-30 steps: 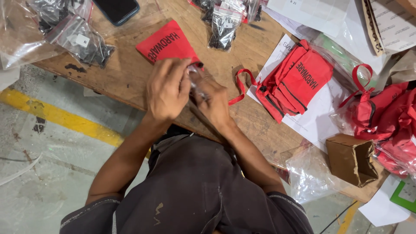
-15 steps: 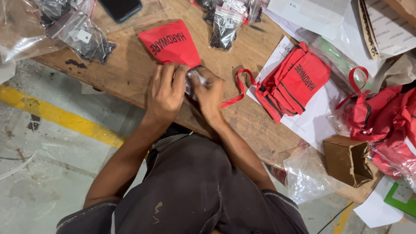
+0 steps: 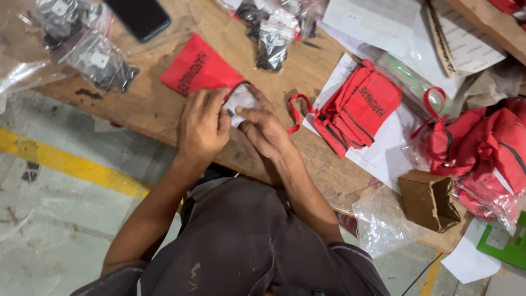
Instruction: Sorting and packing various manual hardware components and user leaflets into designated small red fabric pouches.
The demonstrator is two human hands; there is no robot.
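Observation:
A flat red drawstring pouch (image 3: 197, 71) lies on the wooden table (image 3: 164, 115) with its mouth toward me. My left hand (image 3: 204, 127) and my right hand (image 3: 264, 127) meet at that mouth, both gripping a small clear plastic packet (image 3: 241, 100) that sits partly inside the pouch. The red drawstring (image 3: 294, 112) loops off to the right of my right hand. What the packet holds is hidden by my fingers.
A stack of red pouches (image 3: 359, 107) rests on white paper to the right, more red pouches (image 3: 482, 145) in plastic beyond. A small brown cardboard box (image 3: 427, 200) stands near the table edge. Clear bags of dark parts (image 3: 90, 52) and a phone (image 3: 139, 16) lie at the back left.
The view has shifted slightly. My hands stay together at the pouch mouth, and the packet has gone a little further into it.

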